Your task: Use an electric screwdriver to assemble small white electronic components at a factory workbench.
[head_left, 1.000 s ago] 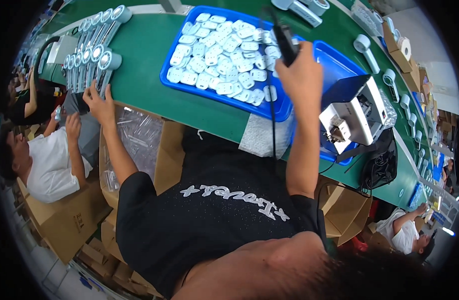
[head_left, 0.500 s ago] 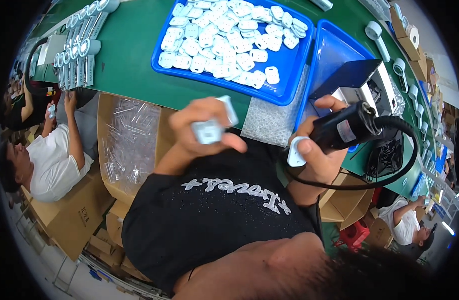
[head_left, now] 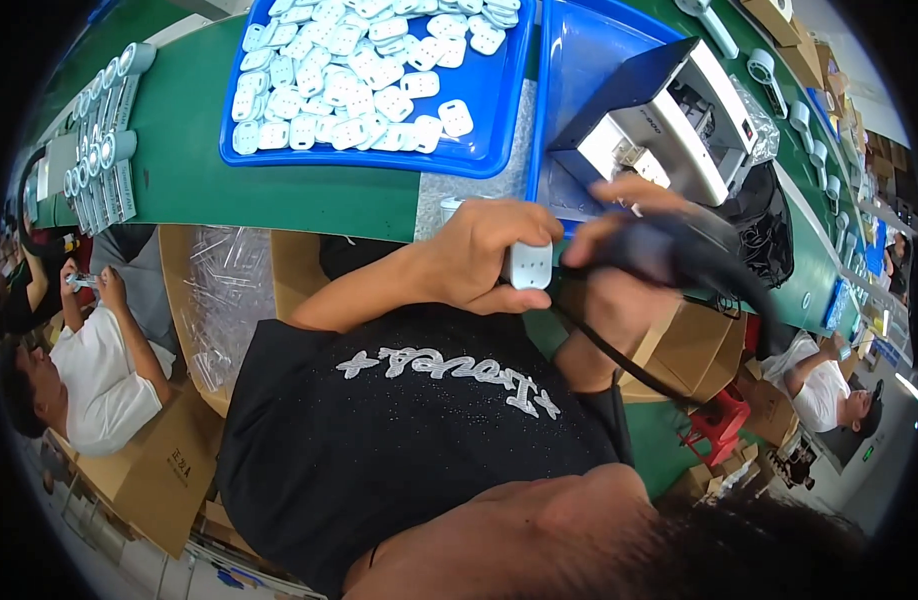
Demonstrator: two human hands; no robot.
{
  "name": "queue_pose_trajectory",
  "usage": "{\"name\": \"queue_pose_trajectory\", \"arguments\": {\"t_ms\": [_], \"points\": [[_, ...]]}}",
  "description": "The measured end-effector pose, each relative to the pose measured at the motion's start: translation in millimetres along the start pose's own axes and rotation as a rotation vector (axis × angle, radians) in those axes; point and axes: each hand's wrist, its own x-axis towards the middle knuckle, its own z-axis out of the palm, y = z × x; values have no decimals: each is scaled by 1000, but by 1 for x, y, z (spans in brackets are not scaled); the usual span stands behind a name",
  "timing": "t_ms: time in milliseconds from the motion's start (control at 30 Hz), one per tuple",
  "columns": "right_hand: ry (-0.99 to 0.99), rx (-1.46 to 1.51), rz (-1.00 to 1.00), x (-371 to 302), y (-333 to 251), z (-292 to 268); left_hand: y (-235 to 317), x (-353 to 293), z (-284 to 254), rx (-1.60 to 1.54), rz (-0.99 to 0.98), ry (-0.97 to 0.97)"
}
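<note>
My left hand [head_left: 484,260] is closed around a pale-blue housing with a small white plate [head_left: 531,266] at its end; the plate has rounded corners and small holes. Part of another pale-blue piece [head_left: 451,206] shows behind the knuckles. Close beside it, my right hand [head_left: 619,300] grips a black electric screwdriver [head_left: 669,250] with a cable, smeared by motion. Its tip is too blurred to place. Both hands are in front of my chest, near the bench edge.
A blue tray [head_left: 499,165] piled with white plates [head_left: 349,75] lies on the green bench [head_left: 179,190]. Right of it, a screw feeder [head_left: 669,120] stands in another blue tray [head_left: 569,45]. Handheld fans line both sides. A carton [head_left: 174,300] holds clear plastic pieces. Co-workers sit left and right.
My hands have come together, with the screwdriver swung toward the left hand. The white plate from my right fingers is now at the left hand's housing. The view has shifted right.
</note>
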Motion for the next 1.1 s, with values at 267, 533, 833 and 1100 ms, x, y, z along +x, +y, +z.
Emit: {"name": "queue_pose_trajectory", "arguments": {"t_ms": [267, 533, 833, 1100], "points": [[272, 71, -408, 75, -17, -39, 13, 11, -1, 3, -49, -57], [-42, 446, -320, 26, -73, -5, 15, 19, 4, 73, 3, -19], [-423, 367, -334, 39, -83, 6, 14, 16, -2, 126, -57, -57], [-350, 415, -396, 26, -73, 10, 14, 16, 0, 130, -21, -70]]}}
